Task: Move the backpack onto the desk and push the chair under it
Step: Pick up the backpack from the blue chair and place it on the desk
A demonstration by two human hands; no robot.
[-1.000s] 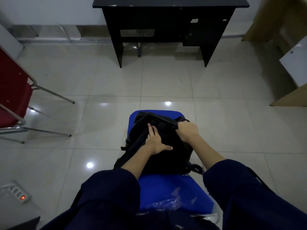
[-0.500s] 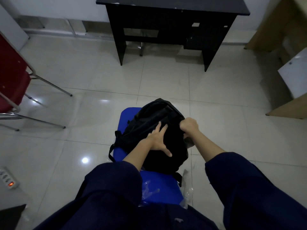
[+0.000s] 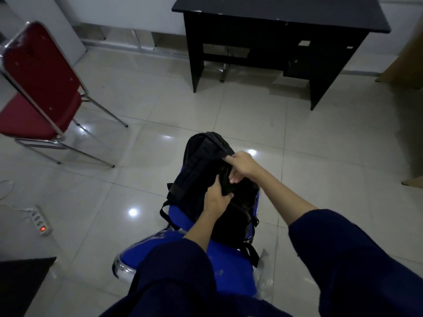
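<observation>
floor (image 3: 240, 115) to desk (image 3: 281, 17) open | red chair (image 3: 36, 88) off left

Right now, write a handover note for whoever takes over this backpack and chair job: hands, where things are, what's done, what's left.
Left hand: gripping the black backpack at its middle.
Right hand: closed on the strap near the backpack's top.
Backpack: tipped up on the blue chair, bottom resting on the seat.
Black desk: across the tiled floor, nothing visible on the part of its top in view.
Done: both hands have hold of the backpack.
Left: carry it to the desk, set it on top, then push the blue chair under.
</observation>
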